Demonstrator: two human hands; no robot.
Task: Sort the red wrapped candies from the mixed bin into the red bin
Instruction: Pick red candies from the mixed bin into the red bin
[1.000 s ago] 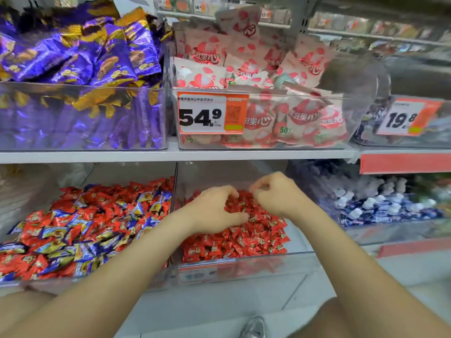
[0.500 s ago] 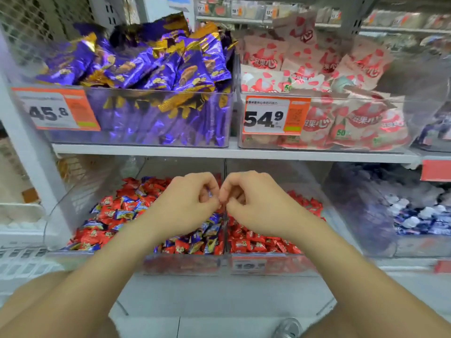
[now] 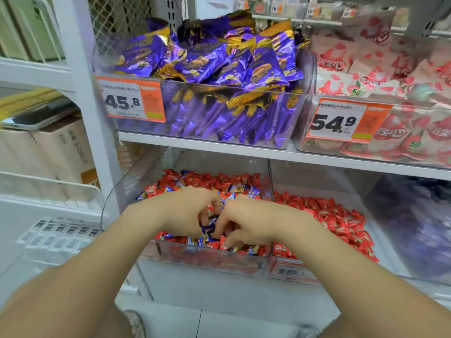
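1. Forearms: both enter from the bottom edge and converge over the front of the lower shelf.
2. Left hand (image 3: pixel 188 211): positioned above the front of the mixed bin (image 3: pixel 207 257). Fingers are curled downward into the candy pile, and a blue wrapper (image 3: pixel 207 226) shows at the fingertips. Whether the hand has hold of it, or of anything else, cannot be told.
3. Right hand (image 3: pixel 251 223): just beside the left hand, knuckles almost touching it. Fingers are curled down into the same pile near the front wall. No candy is clearly pinched; its grip cannot be told.
4. Mixed bin contents: red wrapped candies (image 3: pixel 200 179) lie interleaved with blue ones across the whole bin, front to back. Many red pieces are left to move.
5. Red bin (image 3: pixel 288 272): directly to the right of the mixed bin, sharing a clear divider wall. It holds a pile of red candies only (image 3: pixel 336 215), heaped toward its centre and right.
6. Step in hand, as judged: picking. Both hands are searching the front of the mixed pile for red pieces.
7. Next move calls for: closing the fingers on red pieces only, shedding any blue wrapper, lifting clear of the divider, and releasing over the red bin.
8. Upper shelf: a bin of purple packets (image 3: pixel 214 69) with a price tag (image 3: pixel 129 101) stands above the mixed bin; pink-and-white packets (image 3: pixel 380 69) sit to its right. Neither is involved.
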